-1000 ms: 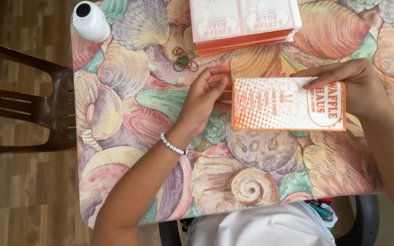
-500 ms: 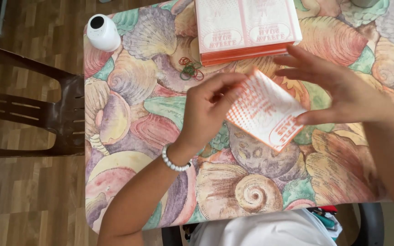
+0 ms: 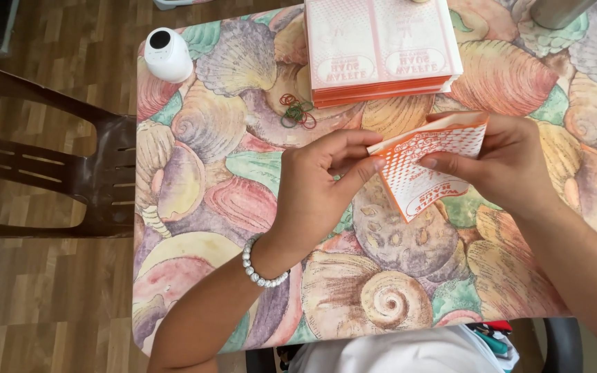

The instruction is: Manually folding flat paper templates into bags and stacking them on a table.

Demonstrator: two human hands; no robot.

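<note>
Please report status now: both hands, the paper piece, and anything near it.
Left hand and right hand both pinch the orange printed carton, held tilted above the table. Stack of flat cartons and rubber bands lie behind, apart.

Left hand (image 3: 319,183) and right hand (image 3: 502,166) pinch orange-white paper bag (image 3: 426,169) — above shell-print table (image 3: 195,145).

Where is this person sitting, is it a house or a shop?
Probably a home or small food stall, hard to say. A table with a seashell-pattern cover stands on wood-look flooring, beside a brown plastic chair, and a stack of flat paper bags awaits folding.
</note>
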